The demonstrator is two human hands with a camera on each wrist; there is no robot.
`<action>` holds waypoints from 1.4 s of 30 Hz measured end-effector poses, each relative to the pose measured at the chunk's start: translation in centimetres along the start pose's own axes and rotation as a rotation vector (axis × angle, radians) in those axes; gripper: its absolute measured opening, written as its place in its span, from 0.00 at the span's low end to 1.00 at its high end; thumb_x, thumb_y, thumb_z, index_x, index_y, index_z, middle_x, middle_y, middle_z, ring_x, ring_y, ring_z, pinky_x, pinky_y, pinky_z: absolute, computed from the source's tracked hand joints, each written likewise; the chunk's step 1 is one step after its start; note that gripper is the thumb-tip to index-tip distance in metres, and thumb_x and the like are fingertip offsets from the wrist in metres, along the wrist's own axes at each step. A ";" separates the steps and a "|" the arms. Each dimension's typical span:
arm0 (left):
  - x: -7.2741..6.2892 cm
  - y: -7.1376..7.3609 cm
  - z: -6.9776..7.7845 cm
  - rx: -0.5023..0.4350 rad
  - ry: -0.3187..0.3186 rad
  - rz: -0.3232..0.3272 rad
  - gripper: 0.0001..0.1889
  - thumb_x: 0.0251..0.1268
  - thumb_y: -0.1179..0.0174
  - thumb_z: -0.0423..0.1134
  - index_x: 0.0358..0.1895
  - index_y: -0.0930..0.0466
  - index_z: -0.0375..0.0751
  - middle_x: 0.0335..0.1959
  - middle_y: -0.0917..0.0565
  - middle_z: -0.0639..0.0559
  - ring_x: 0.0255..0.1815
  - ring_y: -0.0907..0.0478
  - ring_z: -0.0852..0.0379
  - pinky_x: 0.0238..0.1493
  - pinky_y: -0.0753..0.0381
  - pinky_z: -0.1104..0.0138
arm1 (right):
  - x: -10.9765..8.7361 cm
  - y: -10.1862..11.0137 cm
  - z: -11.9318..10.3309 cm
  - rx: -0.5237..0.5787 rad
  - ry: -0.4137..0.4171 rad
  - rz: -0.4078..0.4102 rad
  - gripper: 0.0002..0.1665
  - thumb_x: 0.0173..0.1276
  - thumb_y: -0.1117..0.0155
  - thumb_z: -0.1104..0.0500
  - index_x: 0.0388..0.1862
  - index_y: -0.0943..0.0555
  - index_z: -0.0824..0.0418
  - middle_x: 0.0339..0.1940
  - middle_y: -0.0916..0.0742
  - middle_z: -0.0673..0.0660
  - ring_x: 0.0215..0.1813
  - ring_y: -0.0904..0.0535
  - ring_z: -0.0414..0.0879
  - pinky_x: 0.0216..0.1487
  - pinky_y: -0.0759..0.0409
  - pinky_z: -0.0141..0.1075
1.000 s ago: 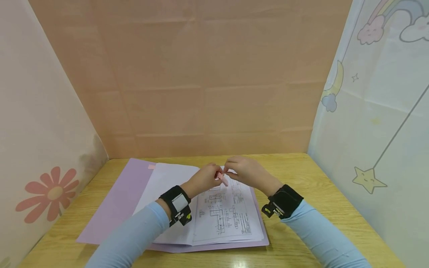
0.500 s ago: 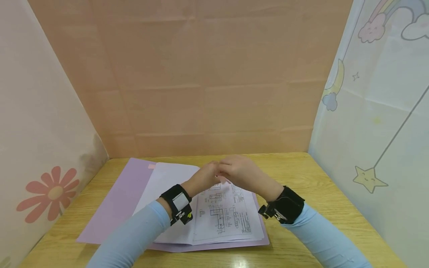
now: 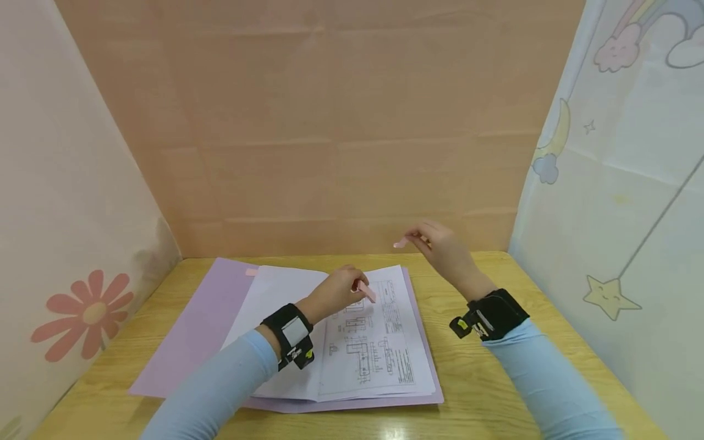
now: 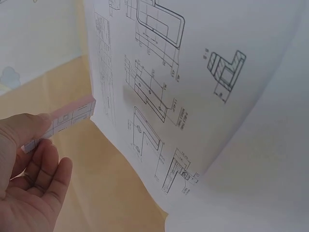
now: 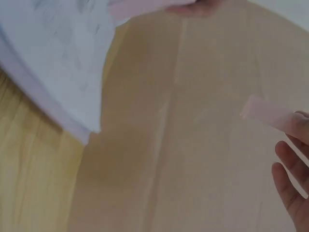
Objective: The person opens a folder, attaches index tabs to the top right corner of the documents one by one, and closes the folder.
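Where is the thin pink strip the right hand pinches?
In the head view, the thin pink strip juts left from the right hand, above the far right corner of the open purple folder.

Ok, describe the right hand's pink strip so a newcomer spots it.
On the wooden table lies an open purple folder; in the head view, the right hand appears above its far right corner. That hand pinches the pink strip. Unlike the pink piece in the left hand and the pink tab on the folder, it shows there against the peach backdrop.
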State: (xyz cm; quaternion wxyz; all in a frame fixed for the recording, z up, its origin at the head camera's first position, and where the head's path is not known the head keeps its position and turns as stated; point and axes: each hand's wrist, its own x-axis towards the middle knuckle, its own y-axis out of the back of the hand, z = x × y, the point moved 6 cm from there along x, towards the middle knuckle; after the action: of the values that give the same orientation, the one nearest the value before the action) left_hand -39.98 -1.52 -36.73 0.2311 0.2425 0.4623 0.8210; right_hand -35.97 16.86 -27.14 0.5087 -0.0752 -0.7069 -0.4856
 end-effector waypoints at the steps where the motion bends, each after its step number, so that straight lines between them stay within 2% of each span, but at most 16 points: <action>1: -0.1 0.0 -0.1 0.001 0.007 0.001 0.11 0.60 0.32 0.39 0.45 0.18 0.43 0.35 0.23 0.55 0.38 0.26 0.57 0.41 0.25 0.71 | -0.5 -0.3 1.4 -0.020 -0.053 -0.035 0.05 0.60 0.31 0.68 0.36 0.17 0.63 0.33 0.15 0.56 0.34 0.18 0.48 0.36 0.19 0.40; 4: -0.2 -0.1 -0.3 0.007 0.022 0.007 0.11 0.60 0.32 0.39 0.45 0.18 0.43 0.36 0.23 0.54 0.39 0.27 0.57 0.41 0.25 0.71 | -2.5 -1.1 5.3 -0.068 -0.204 -0.152 0.04 0.63 0.34 0.67 0.37 0.18 0.63 0.35 0.15 0.58 0.37 0.18 0.51 0.38 0.19 0.44; 7: -0.3 -0.2 -0.3 0.018 0.018 0.012 0.11 0.60 0.32 0.39 0.45 0.18 0.43 0.37 0.23 0.54 0.39 0.27 0.57 0.41 0.25 0.71 | -4.3 -1.4 7.8 -0.102 -0.294 -0.245 0.02 0.64 0.34 0.67 0.36 0.19 0.63 0.35 0.15 0.59 0.37 0.18 0.53 0.38 0.20 0.46; 11: -0.1 -0.2 -0.4 0.020 0.009 0.012 0.11 0.60 0.33 0.38 0.45 0.18 0.42 0.37 0.23 0.54 0.38 0.26 0.57 0.39 0.26 0.72 | -5.9 -1.3 9.0 -0.158 -0.308 -0.298 0.03 0.63 0.33 0.65 0.34 0.18 0.64 0.32 0.14 0.58 0.33 0.18 0.51 0.33 0.21 0.44; 16: 0.4 -0.3 0.1 0.048 0.007 -0.005 0.10 0.60 0.33 0.39 0.44 0.18 0.43 0.36 0.23 0.55 0.36 0.26 0.58 0.37 0.26 0.73 | -6.9 -1.3 9.0 -0.186 -0.310 -0.305 0.03 0.63 0.32 0.63 0.34 0.18 0.61 0.31 0.13 0.57 0.29 0.18 0.49 0.27 0.23 0.41; 20: 1.4 0.5 2.4 0.097 -0.053 -0.009 0.11 0.61 0.33 0.41 0.45 0.18 0.44 0.35 0.21 0.55 0.35 0.26 0.59 0.37 0.27 0.74 | -7.2 -1.4 8.7 -0.188 -0.321 -0.310 0.03 0.64 0.33 0.63 0.35 0.18 0.61 0.32 0.14 0.57 0.26 0.20 0.48 0.23 0.26 0.38; 23: 2.4 1.2 5.3 0.094 -0.132 0.008 0.11 0.61 0.33 0.41 0.46 0.18 0.45 0.36 0.20 0.56 0.35 0.26 0.60 0.37 0.27 0.74 | -7.2 -1.3 8.6 -0.185 -0.333 -0.318 0.03 0.64 0.33 0.63 0.35 0.18 0.61 0.31 0.14 0.57 0.25 0.21 0.46 0.22 0.27 0.37; 26: 3.3 1.3 8.5 0.066 -0.231 0.021 0.10 0.62 0.34 0.41 0.46 0.17 0.44 0.36 0.20 0.56 0.35 0.27 0.63 0.36 0.28 0.76 | -7.1 -1.2 8.8 -0.177 -0.347 -0.321 0.03 0.65 0.34 0.62 0.35 0.19 0.62 0.32 0.14 0.57 0.26 0.21 0.46 0.23 0.26 0.37; 29: 4.0 -0.1 11.3 0.024 -0.307 -0.018 0.10 0.63 0.35 0.40 0.46 0.17 0.44 0.35 0.21 0.57 0.33 0.28 0.65 0.35 0.29 0.78 | -6.9 -1.0 8.9 -0.165 -0.356 -0.313 0.03 0.66 0.35 0.63 0.35 0.18 0.63 0.32 0.14 0.58 0.27 0.20 0.47 0.25 0.24 0.39; 33: 4.0 -3.9 13.3 0.019 -0.358 -0.111 0.08 0.64 0.36 0.40 0.44 0.16 0.44 0.34 0.20 0.59 0.31 0.29 0.68 0.34 0.31 0.80 | -6.9 -0.8 9.0 -0.150 -0.366 -0.298 0.03 0.66 0.36 0.64 0.36 0.18 0.63 0.33 0.13 0.59 0.28 0.19 0.49 0.26 0.23 0.40; 38: 3.1 -9.1 13.0 0.103 -0.332 -0.209 0.07 0.60 0.33 0.42 0.40 0.15 0.48 0.32 0.22 0.63 0.30 0.30 0.71 0.32 0.33 0.81 | -6.8 -0.9 8.8 -0.144 -0.361 -0.287 0.03 0.66 0.35 0.63 0.36 0.18 0.62 0.33 0.13 0.58 0.28 0.19 0.49 0.26 0.23 0.40; 40: 2.9 -10.4 12.6 0.152 -0.322 -0.213 0.07 0.58 0.32 0.45 0.38 0.15 0.51 0.31 0.23 0.65 0.30 0.31 0.71 0.31 0.33 0.81 | -6.9 -1.0 8.7 -0.144 -0.355 -0.290 0.03 0.66 0.35 0.62 0.36 0.18 0.61 0.33 0.13 0.57 0.29 0.19 0.49 0.27 0.23 0.40; 42: 2.7 -11.1 12.4 0.202 -0.324 -0.197 0.07 0.56 0.30 0.48 0.36 0.15 0.53 0.30 0.23 0.65 0.30 0.31 0.70 0.31 0.34 0.80 | -7.0 -1.3 8.7 -0.143 -0.354 -0.293 0.03 0.66 0.35 0.62 0.37 0.18 0.61 0.33 0.13 0.57 0.30 0.18 0.49 0.28 0.22 0.41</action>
State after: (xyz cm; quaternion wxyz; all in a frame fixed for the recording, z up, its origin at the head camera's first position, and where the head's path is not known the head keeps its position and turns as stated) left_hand -32.71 13.31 -40.29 0.3563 0.3469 0.5207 0.6940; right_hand -39.05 25.49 -33.53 0.2942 -0.0916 -0.7524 -0.5821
